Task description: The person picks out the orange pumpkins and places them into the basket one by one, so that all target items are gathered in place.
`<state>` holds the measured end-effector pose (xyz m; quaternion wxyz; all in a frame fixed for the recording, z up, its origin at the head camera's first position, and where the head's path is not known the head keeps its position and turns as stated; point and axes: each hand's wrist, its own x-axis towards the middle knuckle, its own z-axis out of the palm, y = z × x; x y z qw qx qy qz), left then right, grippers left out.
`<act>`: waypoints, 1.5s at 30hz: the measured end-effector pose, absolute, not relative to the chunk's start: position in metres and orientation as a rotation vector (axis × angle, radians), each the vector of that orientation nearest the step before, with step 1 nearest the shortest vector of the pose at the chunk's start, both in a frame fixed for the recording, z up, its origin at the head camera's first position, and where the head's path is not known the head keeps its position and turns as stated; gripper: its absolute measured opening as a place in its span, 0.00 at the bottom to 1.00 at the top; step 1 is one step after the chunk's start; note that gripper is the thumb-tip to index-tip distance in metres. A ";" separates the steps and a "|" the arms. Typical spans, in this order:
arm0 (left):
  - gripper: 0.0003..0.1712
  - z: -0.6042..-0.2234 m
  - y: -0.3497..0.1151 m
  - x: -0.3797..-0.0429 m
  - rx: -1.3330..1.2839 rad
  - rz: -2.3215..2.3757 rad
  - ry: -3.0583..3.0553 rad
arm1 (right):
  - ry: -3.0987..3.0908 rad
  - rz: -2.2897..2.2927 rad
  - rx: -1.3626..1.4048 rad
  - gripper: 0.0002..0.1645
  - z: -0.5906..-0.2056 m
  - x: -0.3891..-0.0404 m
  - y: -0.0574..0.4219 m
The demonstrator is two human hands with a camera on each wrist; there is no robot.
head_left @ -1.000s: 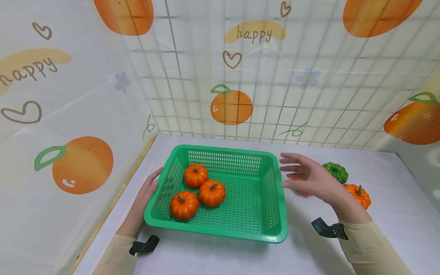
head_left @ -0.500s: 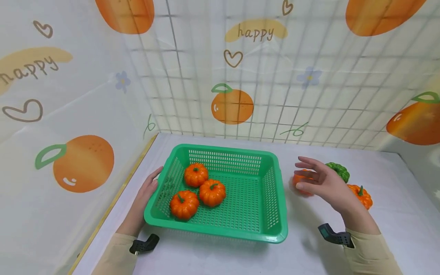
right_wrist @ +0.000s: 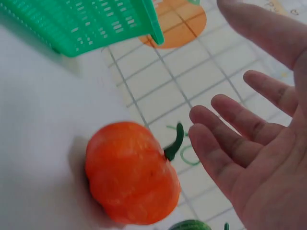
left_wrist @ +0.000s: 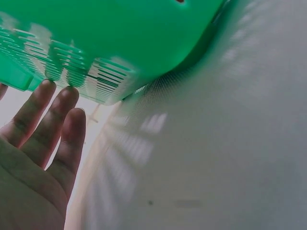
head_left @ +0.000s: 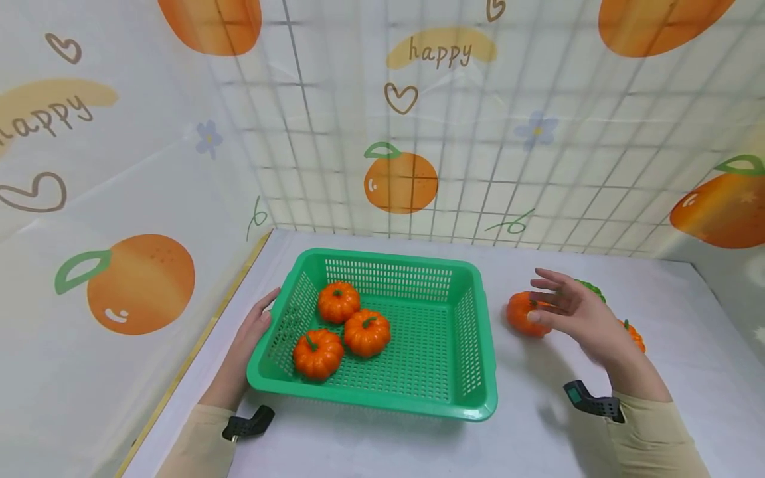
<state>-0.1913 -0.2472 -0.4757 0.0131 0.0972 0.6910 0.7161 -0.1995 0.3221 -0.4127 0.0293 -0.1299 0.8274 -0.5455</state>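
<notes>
A green plastic basket (head_left: 418, 407) with slotted walls holds three small orange pumpkins, among them a front one (head_left: 319, 355), a middle one (head_left: 367, 333) and a rear one (head_left: 339, 303). Against the basket's left side lies my left hand (head_left: 246, 345); the left wrist view shows its straight fingers (left_wrist: 72, 139) with their tips at the slotted wall. My right hand (head_left: 582, 322) hovers over the table with fingers spread and nothing held. Just beside its fingertips sits another orange pumpkin (head_left: 523, 314), which the right wrist view shows apart from the hand, its green stem pointing toward the fingers.
Behind the right hand, partly hidden, are a green pumpkin (head_left: 592, 289) and one more orange pumpkin (head_left: 635, 336). The white table (head_left: 370, 448) meets a grid-patterned curtain (head_left: 466, 166) at the back and a printed sheet (head_left: 137, 199) on the left.
My right hand has moved right, away from the basket's right rim, uncovering the orange pumpkin there and covering more of the two behind. The left hand and basket stay put.
</notes>
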 end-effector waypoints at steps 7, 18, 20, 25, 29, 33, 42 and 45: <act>0.30 -0.475 -0.247 -0.192 0.285 2.218 2.192 | 2.549 -1.691 -0.328 0.50 -0.417 -0.205 0.328; 0.31 -0.473 -0.245 -0.192 0.273 2.187 2.240 | 2.594 -1.589 -0.257 0.55 -0.425 -0.210 0.340; 0.31 -0.473 -0.244 -0.192 0.265 2.184 2.246 | 2.588 -1.581 -0.240 0.56 -0.428 -0.212 0.341; 0.31 -0.473 -0.244 -0.191 0.265 2.197 2.224 | 2.591 -1.534 -0.173 0.59 -0.435 -0.216 0.343; 0.31 -0.473 -0.245 -0.191 0.297 2.226 2.188 | 2.601 -1.476 -0.122 0.63 -0.441 -0.219 0.343; 0.31 -0.474 -0.244 -0.190 0.298 2.241 2.158 | 2.596 -1.445 -0.104 0.64 -0.447 -0.221 0.344; 0.31 -0.472 -0.243 -0.188 0.288 2.248 2.154 | 2.633 -1.342 -0.101 0.63 -0.456 -0.221 0.343; 0.30 -0.472 -0.243 -0.188 0.293 2.249 2.165 | 2.652 -1.309 -0.107 0.63 -0.458 -0.221 0.343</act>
